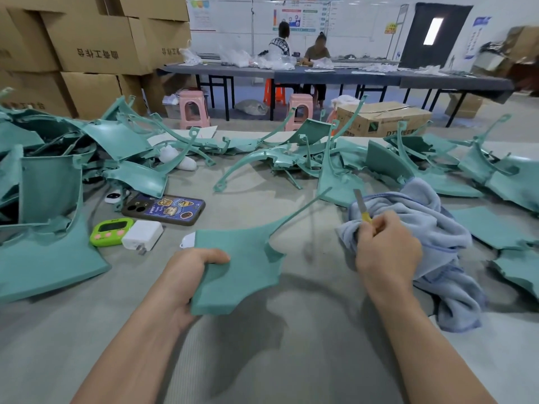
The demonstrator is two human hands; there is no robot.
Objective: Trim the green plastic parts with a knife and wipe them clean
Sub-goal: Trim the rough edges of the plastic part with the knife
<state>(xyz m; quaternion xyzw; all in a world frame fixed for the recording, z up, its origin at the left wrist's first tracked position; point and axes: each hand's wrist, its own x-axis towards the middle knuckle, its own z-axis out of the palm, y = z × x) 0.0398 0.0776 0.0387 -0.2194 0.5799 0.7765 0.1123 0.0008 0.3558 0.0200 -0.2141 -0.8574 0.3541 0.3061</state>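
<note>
**Knife up, part in hand at a crowded bench**

From my remote seat, the left hand (189, 275) grips the near corner of a flat green plastic part (242, 263), thumb on top, holding it just above the grey bench (291, 345); a thin arm of the part reaches up and to the right. The right hand (388, 246), well apart from the left, is curled round a yellow-handled knife (361, 205) with the blade pointing up and away. This hand rests against a crumpled blue cloth (431, 223).

Just behind the held part lie a white charger (143, 236), a lime-green timer (110, 231) and a phone (164, 209) in a cartoon-printed case. A heap of green parts (49, 182) crowds the left of the bench, and more green parts (437, 161) spread across the back and right, some beside the cloth.

Beyond the bench stand pink stools (194, 107), a long dark table (320, 75) with two seated people (316, 49), and stacked cardboard boxes (96, 42) whose printed characters I cannot read. A carton (382, 118) on the floor shows the letters "DT"; green parts hide the rest.
</note>
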